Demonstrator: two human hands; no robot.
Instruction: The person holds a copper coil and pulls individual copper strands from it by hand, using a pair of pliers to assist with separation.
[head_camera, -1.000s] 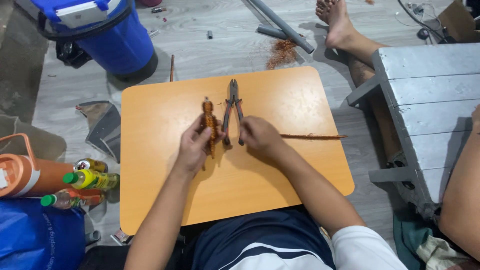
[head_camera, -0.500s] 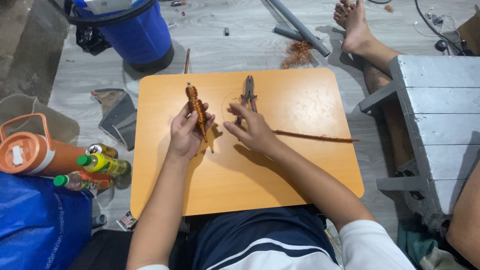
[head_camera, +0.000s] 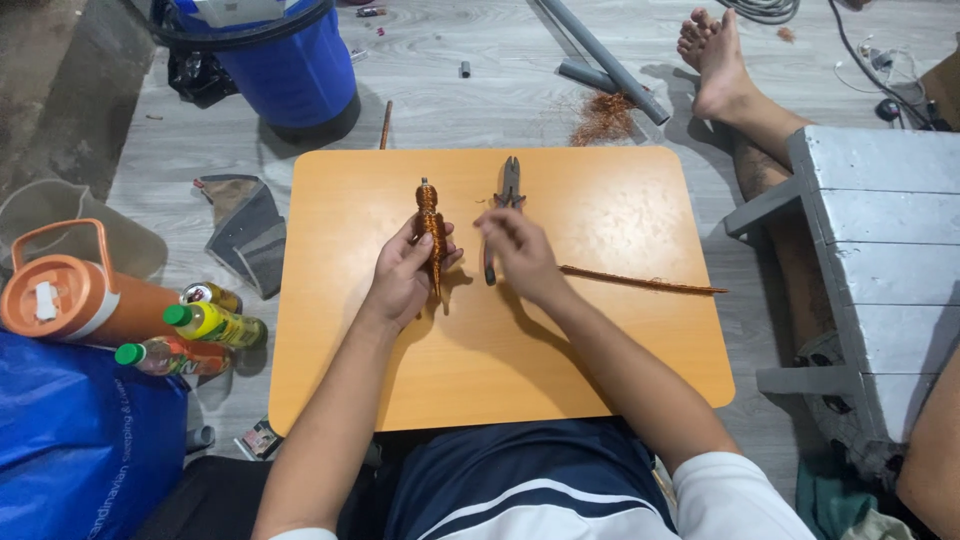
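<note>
The left hand (head_camera: 405, 275) closes its grip around a coppery-brown wound bundle of wire (head_camera: 431, 225), fingers wrapped on its lower part so that the upper end stands free and points toward the far edge of the tabletop (head_camera: 600, 370); held that way, the coiled length stays exposed to view and to the other hand. The right hand (head_camera: 515, 250) hovers just beside it with its grip loosely spread, fingers half curled and pinching nothing that can be made out, directly over the handles of a pair of pliers (head_camera: 503, 200). The pliers lie flat near the middle of the tabletop, closer to the far edge, jaws pointing away from the person, so the handles sit ready under the right hand. A long thin copper-coloured strand (head_camera: 640, 282) lies on the wood toward the right edge, stretching out from beside the right wrist. The low orange tabletop rests on a grey plank floor (head_camera: 480, 90) across the person's lap. Beyond the far edge are a blue bucket (head_camera: 285, 75), grey pipes (head_camera: 600, 60) and a small heap of copper shavings (head_camera: 603, 118). Off the left edge stand an orange jug (head_camera: 75, 300) and some bottles (head_camera: 205, 325); off the right edge, a grey wooden stool (head_camera: 880, 240) and another person's bare foot (head_camera: 715, 65).
</note>
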